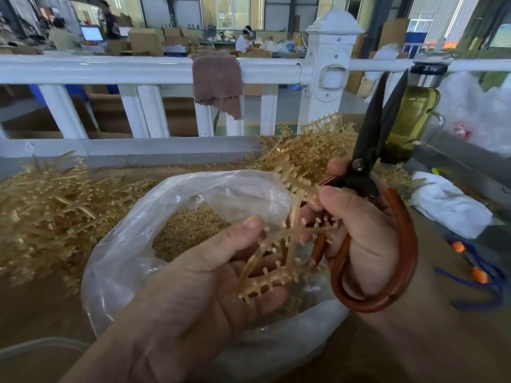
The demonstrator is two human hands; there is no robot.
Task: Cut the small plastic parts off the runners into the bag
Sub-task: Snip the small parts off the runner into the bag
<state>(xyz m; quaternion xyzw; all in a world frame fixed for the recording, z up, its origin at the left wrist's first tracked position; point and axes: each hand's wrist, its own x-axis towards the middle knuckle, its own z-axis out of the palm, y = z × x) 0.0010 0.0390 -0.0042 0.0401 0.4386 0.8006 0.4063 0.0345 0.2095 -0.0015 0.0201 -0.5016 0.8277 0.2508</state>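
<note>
My left hand [210, 275] grips a tan plastic runner [273, 258] with small parts still on its branches, held above the open clear plastic bag [132, 244]. A heap of cut small parts [188, 230] lies inside the bag. My right hand [362, 230] holds black scissors with brown loop handles [387, 252], fingers through the loops and the thumb pressing on an upper branch of the runner. The blades [381, 117] point upward, slightly apart, away from the runner.
Piles of tan runners lie at left [49, 214] and behind the bag [312, 147]. A white railing [138, 70] with a brown cloth [218, 84] runs across the back. A glass bottle of greenish liquid [412, 114] stands at right, beside white bags [448, 203] and a blue cord [481, 275].
</note>
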